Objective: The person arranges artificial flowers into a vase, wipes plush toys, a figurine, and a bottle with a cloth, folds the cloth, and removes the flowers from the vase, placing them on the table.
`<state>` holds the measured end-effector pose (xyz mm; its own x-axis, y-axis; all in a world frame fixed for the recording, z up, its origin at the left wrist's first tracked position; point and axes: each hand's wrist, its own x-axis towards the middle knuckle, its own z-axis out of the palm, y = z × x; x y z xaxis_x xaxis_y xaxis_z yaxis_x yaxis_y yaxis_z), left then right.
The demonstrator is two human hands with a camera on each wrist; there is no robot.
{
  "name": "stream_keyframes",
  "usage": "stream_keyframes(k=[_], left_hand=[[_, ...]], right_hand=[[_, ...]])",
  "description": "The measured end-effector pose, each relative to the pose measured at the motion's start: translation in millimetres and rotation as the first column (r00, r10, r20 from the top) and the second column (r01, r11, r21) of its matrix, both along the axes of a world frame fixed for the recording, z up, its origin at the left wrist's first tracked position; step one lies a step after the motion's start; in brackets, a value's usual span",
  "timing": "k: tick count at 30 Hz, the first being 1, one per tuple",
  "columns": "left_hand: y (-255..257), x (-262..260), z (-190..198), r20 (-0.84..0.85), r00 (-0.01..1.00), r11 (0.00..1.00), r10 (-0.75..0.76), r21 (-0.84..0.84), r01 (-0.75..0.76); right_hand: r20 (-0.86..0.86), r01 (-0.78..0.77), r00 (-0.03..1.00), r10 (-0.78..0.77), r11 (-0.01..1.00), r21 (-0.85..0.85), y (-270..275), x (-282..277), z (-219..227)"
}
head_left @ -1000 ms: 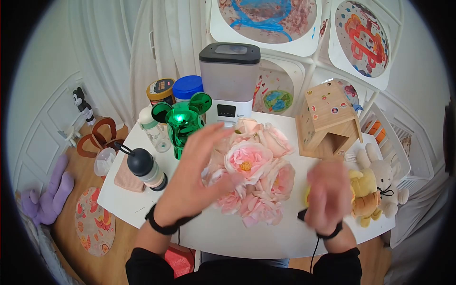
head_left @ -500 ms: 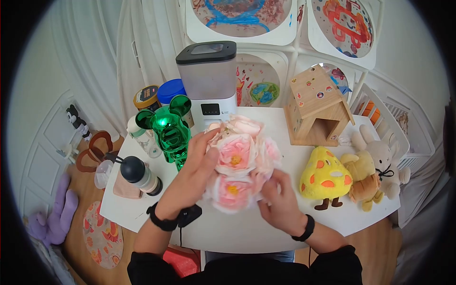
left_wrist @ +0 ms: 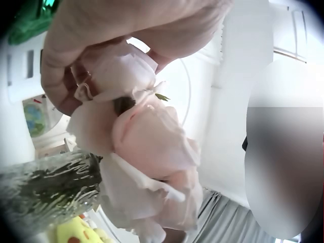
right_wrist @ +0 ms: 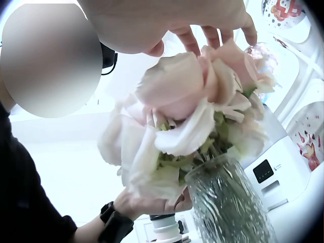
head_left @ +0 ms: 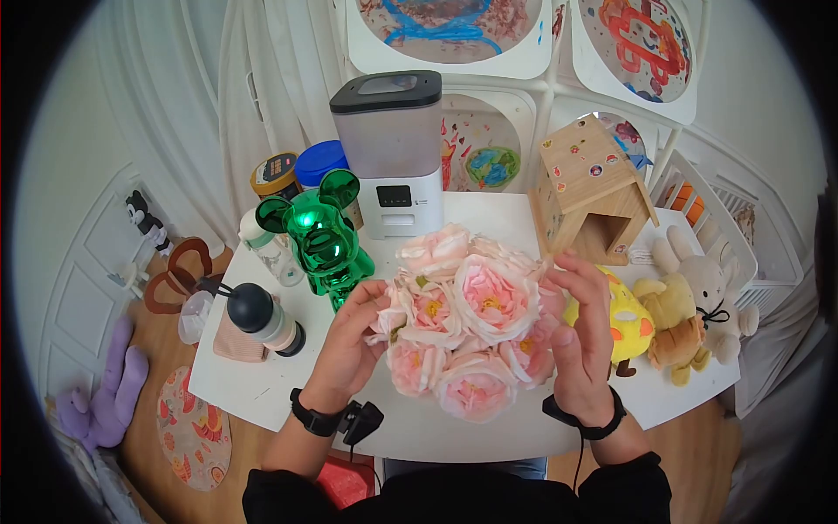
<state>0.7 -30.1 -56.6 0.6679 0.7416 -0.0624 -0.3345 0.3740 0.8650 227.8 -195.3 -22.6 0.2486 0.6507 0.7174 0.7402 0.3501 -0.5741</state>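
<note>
Two black sleeves (head_left: 454,498): nearest, at lower edge of head view
left wristband (head_left: 320,422): black, camera unit attached
right wristband (head_left: 602,428): black, around raised wrist
left hand (head_left: 349,343): at left side of pink flowers (head_left: 491,301); fingers bent, clamped on an outer bloom; in left wrist view, bloom sitting between thumb and curled fingers
right hand (head_left: 587,349): upright at right side of bunch, fingers apart and lightly bent, thumb up; no clamp seen; contact with petals cannot be told
pink flowers: full round bunch over white table (head_left: 436,437), between both hands; yellow centers facing head view, undersides in right wrist view
glass vase (right_wrist: 225,197): ridged, clear, under blooms; seen in both wrist views, hidden in head view
stems (right_wrist: 215,149): going down into vase mouth, right wrist view only
black-capped bottle (head_left: 262,319): left part of table, beside folded pink cloth (head_left: 234,342)
yellow plush toy (head_left: 627,319): behind right hand, partly covered
rabbit plush (head_left: 703,284): far right, tan plush (head_left: 668,327) next to it
green bear figure (head_left: 327,244): shiny, left of bunch
wooden house (head_left: 589,188): back right of table
white dispenser (head_left: 397,157): back of table, dark lid
painted panels (head_left: 493,162): farthest, behind table
</note>
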Motion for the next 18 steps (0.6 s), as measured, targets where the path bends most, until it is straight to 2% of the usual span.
stream_keyframes(k=[2,3,5,6,10,12,13,14,15,16,17,18], left_hand=[[-8,3,-4,0.035,0.999,0.995,-0.041,-0.086,0.044],[-13,6,-4,0.035,0.998,0.995,-0.044,-0.087,0.047],[-23,9,-5,0.090,0.983,0.967,-0.162,-0.182,0.177],[-24,7,-12,0.112,0.964,0.950,-0.240,-0.176,0.257],[-31,8,-3,0.109,0.966,0.950,-0.235,-0.183,0.252],[-20,10,-7,-0.001,0.993,0.992,-0.114,0.050,0.114],[-17,13,-5,0.000,0.993,0.991,-0.120,0.052,0.120],[-12,18,2,0.004,1.000,0.949,0.009,0.316,-0.009],[-9,24,8,0.042,0.990,0.823,0.134,0.552,-0.135],[-8,33,14,0.145,0.974,0.718,0.175,0.658,-0.227],[-2,34,20,0.145,0.974,0.720,0.173,0.657,-0.225],[5,35,26,0.097,0.989,0.617,0.108,0.774,-0.143]], right_hand=[[-0.170,-0.185,0.969,0.179,0.983,-0.020,5,-3,9],[-0.170,-0.183,0.970,0.177,0.983,-0.020,8,-5,9],[-0.270,-0.253,0.938,0.219,0.963,-0.097,16,-6,3],[-0.212,-0.246,0.951,0.225,0.966,-0.078,18,0,-3],[-0.340,-0.308,0.903,0.261,0.947,-0.092,19,6,-6],[-0.223,-0.111,0.968,0.112,0.994,0.018,15,3,0],[-0.222,-0.105,0.969,0.107,0.994,0.019,9,3,5],[-0.032,-0.019,0.999,0.022,0.997,0.072,0,4,11],[0.154,0.053,0.985,-0.073,0.989,0.136,-7,3,16],[0.182,-0.022,0.983,0.000,0.992,0.123,-10,-1,19],[0.182,-0.020,0.983,-0.002,0.993,0.121,-11,-9,26],[0.319,0.031,0.947,-0.043,0.999,0.042,-11,-20,33]])
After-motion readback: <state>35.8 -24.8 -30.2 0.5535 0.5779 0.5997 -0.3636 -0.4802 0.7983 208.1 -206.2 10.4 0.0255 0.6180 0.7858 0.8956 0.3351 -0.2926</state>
